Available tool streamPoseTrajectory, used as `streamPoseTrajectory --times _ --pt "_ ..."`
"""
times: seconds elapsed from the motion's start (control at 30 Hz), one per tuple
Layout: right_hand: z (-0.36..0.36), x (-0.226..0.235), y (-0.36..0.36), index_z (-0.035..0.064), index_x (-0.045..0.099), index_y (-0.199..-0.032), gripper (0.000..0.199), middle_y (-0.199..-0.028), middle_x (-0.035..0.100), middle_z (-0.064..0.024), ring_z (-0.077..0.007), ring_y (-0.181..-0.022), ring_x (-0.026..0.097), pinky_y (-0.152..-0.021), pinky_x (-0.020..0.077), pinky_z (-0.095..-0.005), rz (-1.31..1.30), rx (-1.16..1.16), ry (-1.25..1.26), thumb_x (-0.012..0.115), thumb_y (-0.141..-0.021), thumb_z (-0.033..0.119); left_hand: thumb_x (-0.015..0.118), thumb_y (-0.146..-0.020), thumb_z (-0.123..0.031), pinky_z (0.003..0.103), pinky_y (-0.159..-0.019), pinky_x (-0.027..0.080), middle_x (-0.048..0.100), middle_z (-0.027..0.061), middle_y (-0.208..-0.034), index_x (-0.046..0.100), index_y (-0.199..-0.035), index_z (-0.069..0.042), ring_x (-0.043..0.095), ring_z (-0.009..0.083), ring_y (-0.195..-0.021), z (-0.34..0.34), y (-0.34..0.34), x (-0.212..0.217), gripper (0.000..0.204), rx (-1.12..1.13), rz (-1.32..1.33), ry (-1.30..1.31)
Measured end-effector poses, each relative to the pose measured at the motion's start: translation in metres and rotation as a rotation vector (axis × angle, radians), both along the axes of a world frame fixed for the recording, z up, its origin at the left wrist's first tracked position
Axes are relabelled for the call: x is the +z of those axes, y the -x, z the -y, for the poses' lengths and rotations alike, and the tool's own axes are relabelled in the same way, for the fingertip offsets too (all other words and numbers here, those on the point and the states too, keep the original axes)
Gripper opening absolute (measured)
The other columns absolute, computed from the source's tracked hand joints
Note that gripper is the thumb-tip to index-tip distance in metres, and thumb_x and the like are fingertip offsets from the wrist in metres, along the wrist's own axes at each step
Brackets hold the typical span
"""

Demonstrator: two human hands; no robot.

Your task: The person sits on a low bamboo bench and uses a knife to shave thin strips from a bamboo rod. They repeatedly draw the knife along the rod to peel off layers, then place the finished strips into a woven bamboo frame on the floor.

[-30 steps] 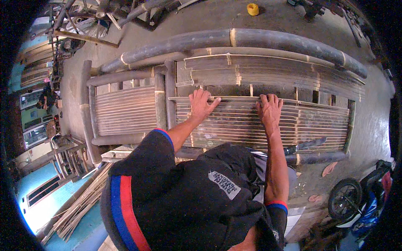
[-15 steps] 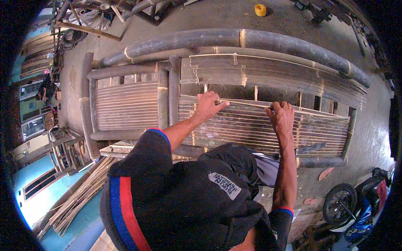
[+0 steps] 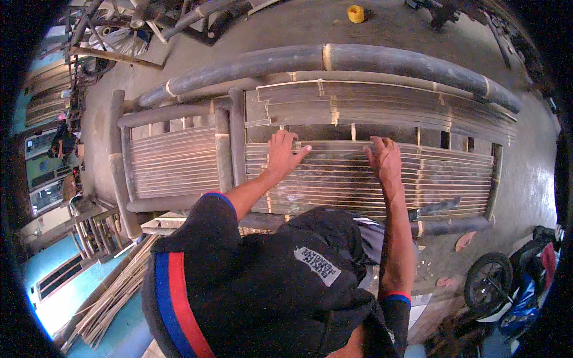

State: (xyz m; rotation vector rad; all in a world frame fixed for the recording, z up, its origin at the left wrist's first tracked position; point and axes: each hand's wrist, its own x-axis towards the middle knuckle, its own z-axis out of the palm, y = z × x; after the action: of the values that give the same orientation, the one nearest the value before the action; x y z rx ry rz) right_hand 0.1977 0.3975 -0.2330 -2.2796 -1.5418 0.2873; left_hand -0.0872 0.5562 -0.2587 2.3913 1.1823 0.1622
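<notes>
A bamboo bench frame holds a row of narrow bamboo slats running left to right in front of me. My left hand rests at the far edge of this row, near its left end, with the thumb stretched out along the top slat. Farther right, my right hand touches the same edge, its thumb and fingers apart and bent toward the slat. Neither hand is wrapped round anything I can see; some fingertips are hard to make out. A dark-bladed knife lies on the slats right of my right forearm.
Beyond a gap lies another bundle of slats, with a thick bamboo pole behind it. A smaller slatted panel is at left. A yellow roll lies on the floor; a wheel stands at lower right.
The top slat, bowed up between my hands before, now lies flat along the others. Both hands have loosened, their fingers more spread. The whole view has shifted slightly.
</notes>
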Motion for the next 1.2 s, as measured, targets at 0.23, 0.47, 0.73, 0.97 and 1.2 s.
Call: streamPoseTrajectory --times 0.23,0.47,0.73,0.97,1.2 --pt "0.077 -0.012 0.007 0.0044 0.060 -0.118 0.040 -0.123 0.055 -0.0247 -0.0418 -0.113 0.053 -0.095 0.0453 -0.0486 -0.031 -0.257 -0.032 0.072 -0.084 0.023 0.066 -0.086 -0.044 0.051 -0.099 0.039 0.051 0.0202 -0.126 0.056 -0.119 -0.002 0.047 0.0376 -0.119 -0.057 0.025 -0.008 0.054 0.222 -0.144 -0.350" --pt "0.127 -0.023 0.017 0.0041 0.063 -0.115 0.030 -0.123 0.055 -0.0198 -0.0394 -0.113 0.053 -0.094 0.0449 -0.0454 -0.058 -0.350 -0.022 0.068 -0.089 0.017 0.057 -0.089 -0.057 0.046 -0.090 0.048 0.067 0.0172 -0.098 0.065 -0.099 -0.002 0.062 0.0338 -0.099 -0.105 0.068 -0.013 0.057 -0.040 -0.398 -0.157" --pt "0.118 -0.031 0.027 0.0033 0.064 -0.105 0.027 -0.117 0.058 -0.0221 -0.0417 -0.107 0.055 -0.090 0.0469 -0.0494 0.056 -0.477 -0.044 0.069 -0.085 0.021 0.056 -0.091 -0.054 0.049 -0.087 0.048 0.065 0.0209 -0.095 0.063 -0.094 -0.002 0.061 0.0393 -0.096 -0.136 0.050 -0.032 0.053 0.171 -0.310 -0.020" --pt "0.116 -0.023 0.021 0.0021 0.064 -0.097 0.018 -0.106 0.060 -0.0180 -0.0385 -0.097 0.057 -0.085 0.0446 -0.0479 0.048 -0.480 -0.067 0.065 -0.090 0.018 0.053 -0.089 -0.063 0.051 -0.082 0.048 0.064 0.0223 -0.090 0.063 -0.097 -0.001 0.061 0.0415 -0.095 -0.140 0.083 -0.032 0.063 -0.352 -0.291 0.087" --pt "0.126 -0.049 0.015 0.0071 0.065 -0.098 0.019 -0.109 0.061 -0.0154 -0.0382 -0.100 0.058 -0.083 0.0470 -0.0491 0.111 -0.524 -0.066 0.067 -0.085 0.020 0.055 -0.076 -0.080 0.049 -0.087 0.049 0.068 0.0254 -0.093 0.073 -0.093 -0.001 0.064 0.0412 -0.095 -0.129 0.070 -0.029 0.083 -0.312 -0.504 0.124"
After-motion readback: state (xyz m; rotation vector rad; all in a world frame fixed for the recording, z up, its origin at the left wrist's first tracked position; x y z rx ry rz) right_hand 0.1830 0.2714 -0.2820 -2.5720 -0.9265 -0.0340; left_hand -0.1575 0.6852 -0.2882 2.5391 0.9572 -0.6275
